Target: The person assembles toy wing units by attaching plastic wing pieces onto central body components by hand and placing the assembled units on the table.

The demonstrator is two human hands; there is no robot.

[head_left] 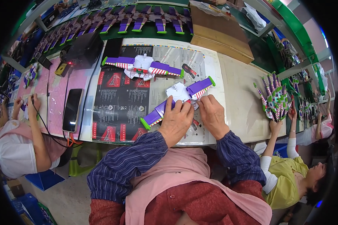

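A toy wing pack with a white middle and purple wings, striped red and white with green tips, lies slantwise on the printed sheet in front of me. My left hand presses over its middle, fingers bent down onto the white part. My right hand is at the right side of that middle, thumb and fingertips pinched together; what is between them is hidden. Just beyond lies a second wing pack, with a green circuit board showing in its white middle. Neither hand touches it.
Rows of wing packs fill the green conveyor at the back. A cardboard box stands back right. A phone with cables lies at left. At right a co-worker holds a bunch of wing packs; another person works at far left.
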